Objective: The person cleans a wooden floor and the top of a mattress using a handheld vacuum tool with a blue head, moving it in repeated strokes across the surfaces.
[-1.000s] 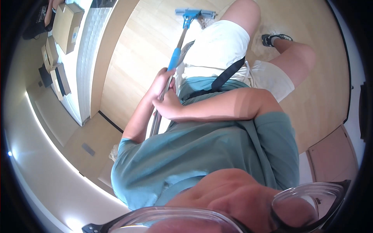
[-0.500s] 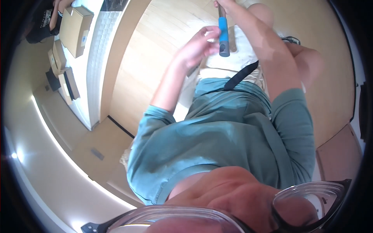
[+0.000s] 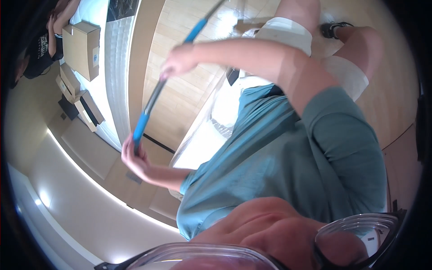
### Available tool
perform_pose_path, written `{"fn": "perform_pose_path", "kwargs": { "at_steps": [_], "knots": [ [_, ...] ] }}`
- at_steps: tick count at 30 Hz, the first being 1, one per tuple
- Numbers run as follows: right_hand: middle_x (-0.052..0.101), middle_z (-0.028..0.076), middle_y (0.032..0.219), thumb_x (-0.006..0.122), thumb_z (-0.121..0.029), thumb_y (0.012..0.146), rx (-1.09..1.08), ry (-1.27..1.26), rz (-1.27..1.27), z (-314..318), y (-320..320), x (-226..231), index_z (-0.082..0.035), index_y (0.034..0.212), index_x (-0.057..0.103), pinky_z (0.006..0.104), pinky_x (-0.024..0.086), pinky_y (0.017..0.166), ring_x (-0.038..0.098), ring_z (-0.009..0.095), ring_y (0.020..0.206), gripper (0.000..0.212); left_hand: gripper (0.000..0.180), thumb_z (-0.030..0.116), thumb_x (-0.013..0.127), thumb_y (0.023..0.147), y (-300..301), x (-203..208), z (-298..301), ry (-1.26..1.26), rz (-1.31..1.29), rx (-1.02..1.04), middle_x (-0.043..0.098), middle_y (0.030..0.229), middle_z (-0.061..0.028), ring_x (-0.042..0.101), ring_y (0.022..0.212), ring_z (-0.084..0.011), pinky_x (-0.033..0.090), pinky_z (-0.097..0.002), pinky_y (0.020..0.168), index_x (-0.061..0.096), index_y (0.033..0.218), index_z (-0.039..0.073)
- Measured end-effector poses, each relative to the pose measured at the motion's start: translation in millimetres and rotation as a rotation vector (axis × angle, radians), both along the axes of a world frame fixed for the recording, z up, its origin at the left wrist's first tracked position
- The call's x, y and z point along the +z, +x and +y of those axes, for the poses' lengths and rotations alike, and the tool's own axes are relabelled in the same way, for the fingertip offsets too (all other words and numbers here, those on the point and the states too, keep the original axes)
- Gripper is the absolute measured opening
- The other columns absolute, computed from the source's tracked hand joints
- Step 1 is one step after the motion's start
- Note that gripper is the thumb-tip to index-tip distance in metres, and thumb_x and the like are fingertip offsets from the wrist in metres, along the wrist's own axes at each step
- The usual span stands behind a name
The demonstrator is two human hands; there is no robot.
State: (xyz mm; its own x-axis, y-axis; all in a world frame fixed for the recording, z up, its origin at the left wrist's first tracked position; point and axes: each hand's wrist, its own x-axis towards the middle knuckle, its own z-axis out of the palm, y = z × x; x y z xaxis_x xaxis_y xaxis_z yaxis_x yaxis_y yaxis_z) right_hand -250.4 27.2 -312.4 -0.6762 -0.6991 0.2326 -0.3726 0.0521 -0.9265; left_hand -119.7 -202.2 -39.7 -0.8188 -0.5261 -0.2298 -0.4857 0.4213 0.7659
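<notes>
A long grey pole with blue grip sleeves (image 3: 141,125) slants from low on my left up to the far edge of the head view, where its far end runs out of sight. My left hand (image 3: 135,156) is closed round its near end, just below the lower blue sleeve. Across my body reaches my right arm. My right hand (image 3: 180,60) is wrapped round the pole higher up, close to the upper blue sleeve. What the pole carries at its far end does not show.
At the left, several cardboard boxes (image 3: 82,47) rest on a white mattress (image 3: 118,67) beside a tan wooden edge (image 3: 138,58). Another person in a dark shirt (image 3: 39,58) is beyond them. A pale wood floor (image 3: 175,99) lies below.
My left hand, loose beside the pole's end before, now grips it. Both hands and the pole have swung to the left, and the pole now slants. My body has turned too.
</notes>
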Motion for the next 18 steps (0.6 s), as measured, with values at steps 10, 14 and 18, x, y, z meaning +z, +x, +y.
{"fn": "perform_pose_path", "kwargs": {
  "at_steps": [10,14,18],
  "knots": [
    [0.070,0.012,0.075,0.040,-0.077,0.092,0.314,0.143,0.039,-122.3,120.8,18.8,-0.010,0.082,0.068,0.0463,0.055,0.067,0.068,0.035,0.075,0.073,0.034,0.022,0.047,0.085,132.3,-3.8,-100.5,-0.712,0.050,0.529,0.046,0.054,-0.0092,0.038,0.044,-0.0184,0.030,-0.0319,0.043,0.061,0.066,-0.002],
    [0.070,0.011,0.073,0.041,-0.077,0.092,0.296,0.189,0.033,-117.9,123.7,-16.7,-0.011,0.078,0.069,0.0453,0.055,0.066,0.068,0.033,0.074,0.073,0.037,0.024,0.042,0.089,161.7,-54.4,-134.2,-0.291,0.013,0.603,0.052,0.062,-0.0112,0.047,0.052,-0.0197,0.041,-0.0317,0.050,0.062,0.075,-0.003],
    [0.068,0.011,0.067,0.046,-0.075,0.090,0.150,0.244,-0.025,-75.9,101.6,-45.4,-0.016,0.074,0.073,0.0471,0.054,0.063,0.068,0.035,0.068,0.067,0.044,0.033,0.040,0.095,146.2,-130.7,-154.9,0.227,0.346,0.221,0.059,0.081,-0.0128,0.057,0.083,-0.0230,0.046,-0.0396,0.085,0.063,0.087,-0.003]
  ]
}}
